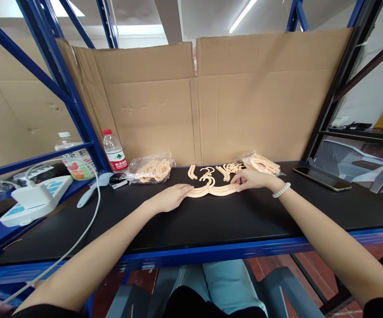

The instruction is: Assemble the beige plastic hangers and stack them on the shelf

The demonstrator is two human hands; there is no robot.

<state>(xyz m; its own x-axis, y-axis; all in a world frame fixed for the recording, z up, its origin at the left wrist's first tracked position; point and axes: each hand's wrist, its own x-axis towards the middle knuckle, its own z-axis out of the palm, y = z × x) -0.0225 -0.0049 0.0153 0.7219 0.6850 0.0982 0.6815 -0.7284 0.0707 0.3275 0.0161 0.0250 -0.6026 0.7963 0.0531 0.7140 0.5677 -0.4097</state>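
Pale, wood-coloured carved strips lie together on the black tabletop, forming a wide, wavy shape. My left hand (173,198) has its fingers closed at the outer end of the left curved strip (198,192). At the far end of the right curved strip (222,190), my right hand (251,179), with a beaded bracelet on its wrist, pinches with thumb and fingers. Between the strips, a small scroll-shaped piece (208,179) sits where they meet. Behind it are more small curled pieces (206,170), a short curved pair (191,172) and further loose pieces (226,171).
Two clear bags of pale pieces, one left (153,170) and one right (262,163), lie before the cardboard wall (151,110). A water bottle (114,152), brush (93,187), white cable (92,221) and power strip (35,205) are left. A phone (322,178) lies right.
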